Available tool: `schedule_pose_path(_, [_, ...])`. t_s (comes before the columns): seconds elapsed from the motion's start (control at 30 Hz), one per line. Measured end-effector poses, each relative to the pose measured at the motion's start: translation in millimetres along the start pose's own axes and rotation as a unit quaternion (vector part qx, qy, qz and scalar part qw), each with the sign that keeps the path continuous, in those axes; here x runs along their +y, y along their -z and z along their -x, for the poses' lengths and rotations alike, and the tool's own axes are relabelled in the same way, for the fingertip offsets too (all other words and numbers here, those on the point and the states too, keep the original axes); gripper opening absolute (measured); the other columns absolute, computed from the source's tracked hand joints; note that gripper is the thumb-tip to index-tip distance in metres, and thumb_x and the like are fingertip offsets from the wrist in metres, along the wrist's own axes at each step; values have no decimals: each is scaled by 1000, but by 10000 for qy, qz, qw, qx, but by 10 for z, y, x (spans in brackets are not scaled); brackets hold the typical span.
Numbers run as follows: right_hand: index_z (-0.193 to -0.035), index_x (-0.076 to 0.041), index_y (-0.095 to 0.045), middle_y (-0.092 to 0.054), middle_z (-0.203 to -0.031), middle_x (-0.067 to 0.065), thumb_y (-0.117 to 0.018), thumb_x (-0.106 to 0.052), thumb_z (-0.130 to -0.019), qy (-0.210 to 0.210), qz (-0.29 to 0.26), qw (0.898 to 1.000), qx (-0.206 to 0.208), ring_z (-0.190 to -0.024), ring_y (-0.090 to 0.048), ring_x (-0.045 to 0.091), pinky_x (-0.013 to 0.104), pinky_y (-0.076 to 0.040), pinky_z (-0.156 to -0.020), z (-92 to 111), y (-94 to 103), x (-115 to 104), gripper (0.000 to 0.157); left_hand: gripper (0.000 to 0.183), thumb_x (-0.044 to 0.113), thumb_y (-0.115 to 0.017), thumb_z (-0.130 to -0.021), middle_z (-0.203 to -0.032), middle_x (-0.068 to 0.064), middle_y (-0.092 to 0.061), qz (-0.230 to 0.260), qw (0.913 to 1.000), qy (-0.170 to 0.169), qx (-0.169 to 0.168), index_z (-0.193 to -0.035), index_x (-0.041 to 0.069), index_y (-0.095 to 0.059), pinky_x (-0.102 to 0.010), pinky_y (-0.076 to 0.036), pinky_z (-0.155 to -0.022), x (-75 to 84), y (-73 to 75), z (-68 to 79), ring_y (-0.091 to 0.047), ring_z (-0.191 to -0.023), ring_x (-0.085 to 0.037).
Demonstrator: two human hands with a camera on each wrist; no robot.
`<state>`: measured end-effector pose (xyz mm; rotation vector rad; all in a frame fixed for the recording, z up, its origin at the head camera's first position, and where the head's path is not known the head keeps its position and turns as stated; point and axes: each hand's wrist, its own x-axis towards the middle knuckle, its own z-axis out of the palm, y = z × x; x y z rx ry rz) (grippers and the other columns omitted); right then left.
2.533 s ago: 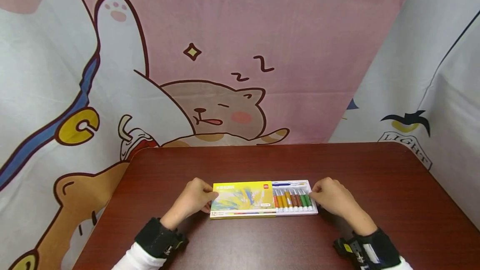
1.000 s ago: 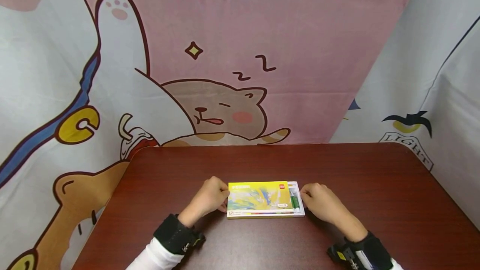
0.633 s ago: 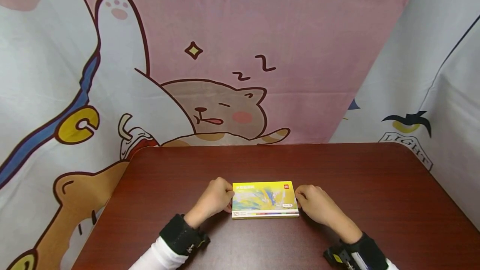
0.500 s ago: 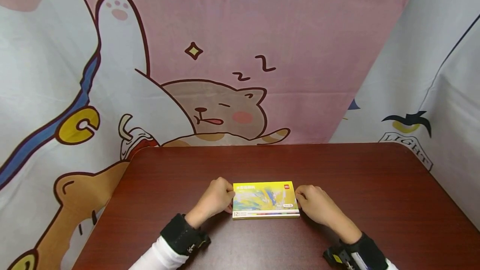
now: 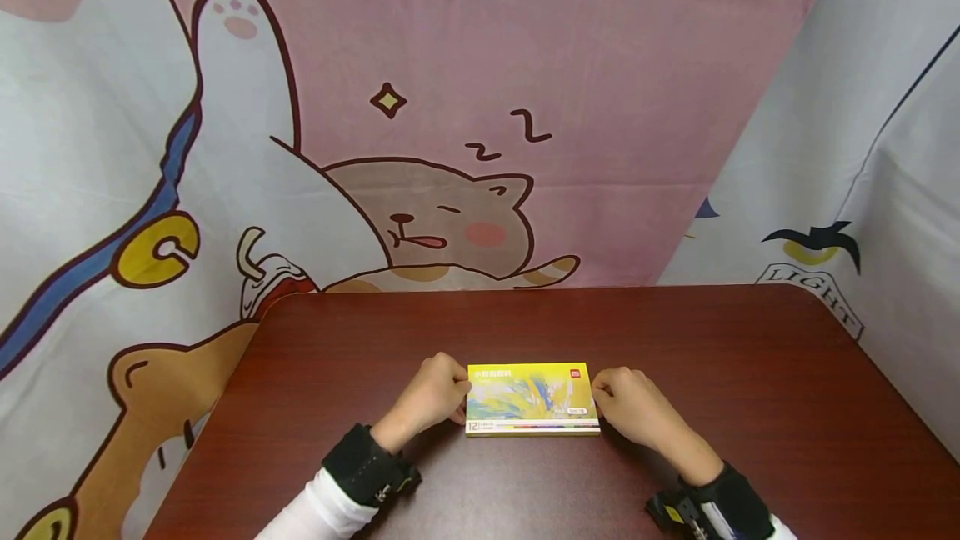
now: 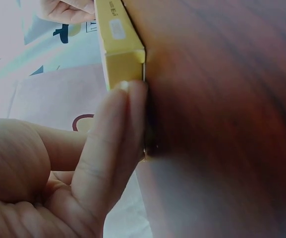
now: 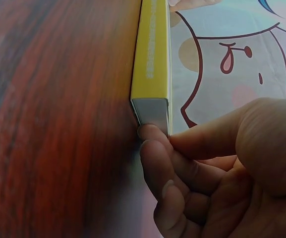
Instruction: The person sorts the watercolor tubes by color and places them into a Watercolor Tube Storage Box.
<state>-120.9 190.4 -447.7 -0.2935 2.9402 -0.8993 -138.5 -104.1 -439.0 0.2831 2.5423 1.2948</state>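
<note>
A flat yellow paint box (image 5: 531, 398) lies on the brown table, with its sleeve drawn over the tray, so that no paint tubes show. My left hand (image 5: 429, 394) grips the left end, its thumb at the top edge and fingers against the yellow end face, as the left wrist view shows. At the other end, my right hand (image 5: 636, 405) holds on with curled fingers and thumb. The right wrist view shows the fingertips (image 7: 150, 133) touching the tray's white end (image 7: 151, 113), which sits flush inside the sleeve.
The table (image 5: 360, 319) extends around the box on every side. Behind it hangs a cartoon-printed cloth (image 5: 600, 107), pink and white. Each wrist wears a black strap with a small camera, the left strap (image 5: 360, 465) and the right strap (image 5: 723, 502).
The tray with its paint tubes has slid left into the yellow sleeve until covered, while the sleeve and left hand shifted right and the right hand came left. Over the last half second almost nothing moved.
</note>
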Motion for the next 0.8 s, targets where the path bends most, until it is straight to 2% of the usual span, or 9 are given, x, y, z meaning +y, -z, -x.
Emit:
schedule_pose_path(0.13, [-74, -13, -66, -52, -56, -5, -61, -6, -84, -120, -54, 9999, -36, -48, -42, 10, 27, -35, -45, 4, 4, -6, 13, 26, -4, -54, -90, -60, -18, -59, 31, 10000, -19, -24, -66, -1, -65, -33, -53, -42, -9, 7, 3, -60, -45, -21])
schedule_pose_path(0.27, [-74, -14, -66, -52, -54, -6, -61, -7, -85, -156, -58, 9998, -129, -47, -43, 9, 27, -35, -45, 4, 8, -14, 14, 20, -4, -55, -90, -60, -16, -60, -5, 10000, -50, -45, -75, -1, -67, -33, -53, -43, -29, 21, 10, -59, -45, -20])
schedule_pose_path(0.47, [-75, -13, -67, -56, -55, -4, -61, -6, -85, -286, -246, 9990, -228, -47, -51, 9, 29, -42, -46, 8, 22, -33, 14, 19, -3, -55, -90, -62, -15, -60, -30, 9998, -119, -131, -76, 0, -68, -33, -53, -43, -37, 31, 15, -60, -46, -21])
schedule_pose_path(0.53, [-77, -13, -68, -58, -57, -3, -61, -6, -86, -344, -367, 9982, -314, -48, -52, 10, 29, -43, -46, 15, 35, -30, 13, 19, -2, -55, -91, -62, -14, -60, -135, 9998, -133, -109, -77, 0, -68, -32, -52, -42, -32, 31, 18, -59, -45, -20])
schedule_pose_path(0.6, [-80, -12, -69, -59, -59, -3, -61, -7, -87, -367, -437, 9977, -377, -49, -53, 10, 30, -44, -47, 23, 57, -13, 12, 15, 2, -55, -92, -62, -14, -60, -432, 9989, -169, -23, -89, -1, -69, -28, -49, -40, -20, 30, 27, -56, -42, -18])
schedule_pose_path(0.63, [-81, -12, -69, -60, -61, -3, -61, -8, -87, -348, -428, 9977, -389, -51, -53, 10, 30, -44, -47, 28, 72, -1, 11, 15, 5, -55, -92, -62, -14, -60, -659, 9975, -227, 67, -94, -2, -69, -26, -47, -39, -11, 33, 35, -54, -41, -16])
schedule_pose_path(0.7, [-86, -12, -70, -63, -66, -3, -62, -10, -87, -228, -262, 9989, -303, -56, -54, 10, 32, -45, -51, 39, 110, 37, 8, 21, 10, -57, -92, -74, -16, -65, -1202, 9912, -406, 385, -107, -2, -66, -25, -45, -42, 6, 43, 60, -54, -46, -14])
schedule_pose_path(0.8, [-94, -12, -69, -67, -80, -2, -63, -17, -88, 45, 134, 9999, 18, -67, -57, 10, 36, -47, -58, 58, 179, 115, 10, 33, 19, -62, -91, -96, -17, -68, -2021, 9699, -844, 1064, -116, -2, -62, -33, -50, -54, 36, 86, 108, -60, -68, -17])
